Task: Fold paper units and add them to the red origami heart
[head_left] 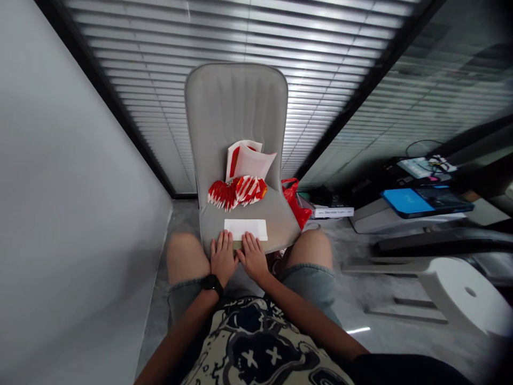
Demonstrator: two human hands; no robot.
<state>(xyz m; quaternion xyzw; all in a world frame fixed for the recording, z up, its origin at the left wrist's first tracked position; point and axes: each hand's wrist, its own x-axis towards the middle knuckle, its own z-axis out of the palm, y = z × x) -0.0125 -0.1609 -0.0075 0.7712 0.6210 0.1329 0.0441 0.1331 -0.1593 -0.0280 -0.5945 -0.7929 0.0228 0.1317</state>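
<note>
White paper (pixel 246 225): flat on the seat, near its front edge, long side running roughly from 9 to 3 o'clock. Lower edge partly covered by fingers.

Left hand (pixel 223 261): palm down, approaching from 7 o'clock; fingers extended, index and middle side by side, another slightly apart; tips on the paper's lower left part. Right hand (pixel 254 261): palm down, from 5 o'clock; fingers straight, close together, tips on the lower edge just beside the left ones. Neither hand is pinching anything. Thumbs meet or nearly meet between the hands; exact contact cannot be told.

At 12 o'clock, apart from the paper: fanned red-and-white folded pieces (pixel 224 195). Beyond, also at 12: loose white and red sheets (pixel 255 164), upright and tilted back toward the backrest.

Support: grey chair (pixel 237 101), backrest at 12 o'clock, person's knees at 8 and 4.

Farther out: black watch (pixel 212 284) on the left wrist, 7 o'clock; red plastic bag (pixel 301 214) beside the chair, 2 o'clock; blue flat item (pixel 401 200), near 3; white stool (pixel 452 289), between 3 and 4; window blinds (pixel 248 32), 12.
</note>
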